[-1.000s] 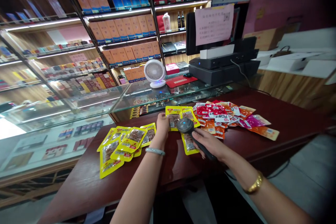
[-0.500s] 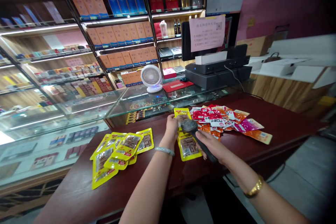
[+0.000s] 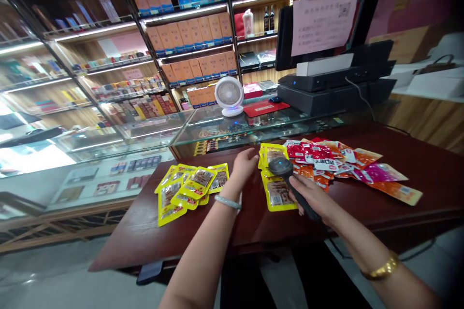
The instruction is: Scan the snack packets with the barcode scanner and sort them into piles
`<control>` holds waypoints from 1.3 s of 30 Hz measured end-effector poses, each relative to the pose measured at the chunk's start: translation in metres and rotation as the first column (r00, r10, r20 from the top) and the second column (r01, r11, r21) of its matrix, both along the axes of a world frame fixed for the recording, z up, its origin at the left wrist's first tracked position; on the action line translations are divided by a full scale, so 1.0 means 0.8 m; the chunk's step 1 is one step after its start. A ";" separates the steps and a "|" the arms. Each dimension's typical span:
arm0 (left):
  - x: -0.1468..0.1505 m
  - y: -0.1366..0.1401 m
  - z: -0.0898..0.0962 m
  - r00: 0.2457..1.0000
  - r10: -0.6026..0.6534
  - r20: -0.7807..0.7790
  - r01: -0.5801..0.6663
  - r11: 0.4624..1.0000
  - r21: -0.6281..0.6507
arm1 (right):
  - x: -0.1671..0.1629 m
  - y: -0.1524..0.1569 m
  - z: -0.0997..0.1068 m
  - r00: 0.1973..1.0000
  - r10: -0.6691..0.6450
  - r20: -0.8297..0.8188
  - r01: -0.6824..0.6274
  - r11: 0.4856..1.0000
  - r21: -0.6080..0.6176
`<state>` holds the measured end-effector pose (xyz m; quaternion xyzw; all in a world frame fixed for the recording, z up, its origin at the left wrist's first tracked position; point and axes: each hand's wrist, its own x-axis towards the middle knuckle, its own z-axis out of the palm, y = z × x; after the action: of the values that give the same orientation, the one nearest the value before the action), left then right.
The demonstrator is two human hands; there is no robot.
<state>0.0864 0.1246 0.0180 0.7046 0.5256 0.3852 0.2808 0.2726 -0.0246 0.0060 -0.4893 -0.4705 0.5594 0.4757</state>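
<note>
My right hand (image 3: pixel 313 193) is wrapped round the black handle of a barcode scanner (image 3: pixel 281 166). The scanner's round head is over a small stack of yellow snack packets (image 3: pixel 278 192) with clear windows. Just left of that stack is my left hand (image 3: pixel 246 165), its fingers stretched out and holding nothing; whether a fingertip touches the packet edge I cannot tell. Farther left lies another pile of yellow snack packets (image 3: pixel 197 183). On the right, red, orange and purple snack packets (image 3: pixel 326 157) are heaped together, close behind the scanner.
These packets lie on a dark red-brown counter (image 3: pixel 134 241). Behind it stand a glass display case (image 3: pixel 188 128), a white fan (image 3: pixel 229 94) and a monitor (image 3: pixel 284 43) above a black cash drawer (image 3: pixel 315 101). Stocked shelves (image 3: pixel 192 53) line the back wall.
The view has shifted, so the scene sits farther right. My left hand has drawn back slightly leftward from the middle stack. My right hand still grips the scanner over it.
</note>
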 end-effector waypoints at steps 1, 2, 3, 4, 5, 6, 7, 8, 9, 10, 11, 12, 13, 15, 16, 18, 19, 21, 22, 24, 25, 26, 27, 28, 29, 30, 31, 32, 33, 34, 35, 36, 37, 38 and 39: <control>-0.024 -0.002 0.007 0.986 0.056 -0.158 -0.045 0.996 0.073 | -0.003 0.000 0.000 1.000 0.013 0.001 -0.013 1.000 0.010; -0.051 -0.005 0.013 0.938 0.130 -0.320 -0.094 0.988 0.124 | -0.007 0.001 -0.001 1.000 0.027 -0.002 -0.027 0.999 0.019; -0.078 -0.007 0.020 0.856 0.211 -0.472 -0.151 0.975 0.163 | -0.011 0.002 -0.001 0.999 0.040 -0.005 -0.040 0.999 0.025; -0.105 -0.010 0.025 0.749 0.275 -0.603 -0.208 0.962 0.179 | -0.015 0.003 -0.002 0.999 0.051 -0.008 -0.051 0.998 0.026; -0.130 -0.013 0.029 0.633 0.325 -0.702 -0.281 0.942 0.183 | -0.020 0.004 -0.003 0.998 0.061 -0.007 -0.061 0.998 0.024; -0.153 -0.015 0.032 0.529 0.361 -0.768 -0.354 0.916 0.187 | -0.024 0.005 -0.004 0.998 0.069 -0.004 -0.069 0.997 0.022; -0.173 -0.018 0.033 0.453 0.372 -0.810 -0.420 0.890 0.174 | -0.029 0.006 -0.005 0.997 0.076 0.000 -0.076 0.997 0.020; -0.189 -0.020 0.033 0.409 0.354 -0.841 -0.466 0.873 0.141 | -0.033 0.008 -0.006 0.997 0.083 0.004 -0.083 0.996 0.019; -0.201 -0.021 0.032 0.390 0.329 -0.860 -0.490 0.865 0.109 | -0.036 0.009 -0.007 0.996 0.092 0.005 -0.092 0.996 0.019; -0.210 -0.023 0.030 0.389 0.303 -0.870 -0.492 0.867 0.083 | -0.039 0.010 -0.009 0.995 0.100 0.006 -0.100 0.995 0.018; -0.215 -0.025 0.028 0.396 0.287 -0.872 -0.472 0.879 0.075 | -0.042 0.010 -0.010 0.995 0.104 0.008 -0.104 0.994 0.016; -0.217 -0.027 0.025 0.404 0.293 -0.867 -0.441 0.892 0.096 | -0.043 0.011 -0.011 0.994 0.105 0.011 -0.105 0.994 0.013; -0.217 -0.029 0.023 0.411 0.319 -0.854 -0.411 0.901 0.139 | -0.043 0.011 -0.012 0.995 0.102 0.014 -0.103 0.995 0.008; -0.212 -0.034 0.020 0.438 0.388 -0.811 -0.374 0.899 0.228 | -0.042 0.011 -0.012 0.995 0.094 0.018 -0.094 0.996 0.004; -0.208 -0.037 0.020 0.458 0.417 -0.785 -0.379 0.890 0.251 | -0.040 0.011 -0.012 0.996 0.090 0.016 -0.090 0.996 0.007; -0.199 -0.042 0.023 0.507 0.444 -0.738 -0.428 0.874 0.232 | -0.036 0.010 -0.010 0.997 0.079 0.010 -0.079 0.997 0.013; -0.193 -0.043 0.026 0.535 0.450 -0.715 -0.455 0.867 0.205 | -0.034 0.010 -0.009 0.997 0.072 0.004 -0.072 0.997 0.015; -0.177 -0.044 0.030 0.602 0.463 -0.650 -0.486 0.859 0.161 | -0.030 0.008 -0.007 0.998 0.057 -0.014 -0.057 0.998 0.014; -0.167 -0.042 0.031 0.649 0.462 -0.604 -0.480 0.865 0.145 | -0.028 0.007 -0.005 0.998 0.054 -0.027 -0.054 0.998 0.012; -0.143 -0.037 0.030 0.769 0.422 -0.480 -0.428 0.898 0.104 | -0.027 0.006 -0.001 0.996 0.059 -0.060 -0.058 0.998 0.015; -0.129 -0.033 0.027 0.828 0.384 -0.409 -0.387 0.919 0.078 | -0.027 0.006 0.001 0.995 0.066 -0.076 -0.065 0.998 0.022; -0.114 -0.030 0.023 0.879 0.340 -0.334 -0.342 0.938 0.054 | -0.027 0.005 0.003 0.993 0.074 -0.090 -0.072 0.997 0.031; -0.098 -0.027 0.018 0.920 0.295 -0.259 -0.296 0.954 0.036 | -0.026 0.005 0.006 0.991 0.083 -0.102 -0.079 0.996 0.041; -0.082 -0.026 0.014 0.948 0.255 -0.189 -0.255 0.967 0.025 | -0.026 0.005 0.008 0.990 0.088 -0.111 -0.082 0.995 0.051; -0.066 -0.025 0.009 0.968 0.218 -0.128 -0.217 0.976 0.021 | -0.025 0.005 0.010 0.989 0.092 -0.115 -0.085 0.995 0.059; -0.052 -0.025 0.006 0.980 0.185 -0.078 -0.184 0.983 0.020 | -0.024 0.005 0.012 0.989 0.095 -0.117 -0.087 0.994 0.066; -0.038 -0.027 0.003 0.987 0.156 -0.042 -0.155 0.988 0.019 | -0.022 0.006 0.014 0.989 0.093 -0.116 -0.085 0.994 0.073; -0.026 -0.028 0.002 0.991 0.134 -0.019 -0.134 0.991 0.017 | -0.019 0.006 0.016 0.989 0.086 -0.116 -0.077 0.994 0.079; -0.015 -0.030 0.002 0.993 0.119 -0.007 -0.119 0.993 0.016 | -0.015 0.006 0.017 0.990 0.075 -0.117 -0.065 0.994 0.083; -0.006 -0.030 0.002 0.994 0.111 0.002 -0.111 0.994 0.015 | -0.010 0.006 0.018 0.991 0.058 -0.121 -0.048 0.995 0.085; 0.001 -0.030 0.003 0.994 0.107 0.014 -0.107 0.994 0.012 | -0.005 0.006 0.019 0.992 0.036 -0.124 -0.025 0.996 0.085; 0.008 -0.029 0.004 0.994 0.104 0.032 -0.104 0.995 0.005 | 0.000 0.006 0.020 0.992 0.008 -0.127 0.002 0.997 0.080; 0.015 -0.027 0.004 0.993 0.101 0.055 -0.100 0.995 -0.004 | 0.005 0.006 0.021 0.991 -0.019 -0.130 0.029 0.997 0.075; 0.022 -0.023 0.004 0.992 0.097 0.083 -0.096 0.995 -0.016 | 0.010 0.005 0.021 0.990 -0.044 -0.133 0.053 0.996 0.067; 0.029 -0.019 0.004 0.989 0.094 0.118 -0.091 0.995 -0.031 | 0.014 0.005 0.022 0.988 -0.065 -0.137 0.074 0.996 0.058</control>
<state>0.1093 0.1093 0.0209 0.6514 0.5450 0.4325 0.3027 0.2840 -0.0209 0.0235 -0.4512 -0.4373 0.5592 0.5408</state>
